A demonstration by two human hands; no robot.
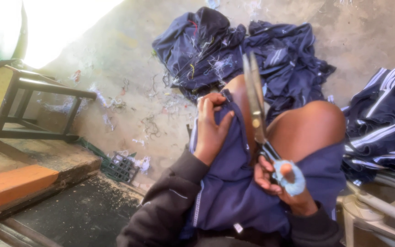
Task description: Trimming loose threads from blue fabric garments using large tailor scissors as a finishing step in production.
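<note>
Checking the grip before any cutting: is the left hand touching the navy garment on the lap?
Touching. The head view shows the left hand pinching a fold of the navy garment, fingers pressed into the cloth.

A navy blue garment with thin white side stripes lies draped over the person's lap and knees, its upper edge bunched and pinched. Just right of that pinched edge, a pair of long steel scissors stands nearly upright, blades closed and tips up, its handles wrapped in pale blue cloth above the garment.
</note>
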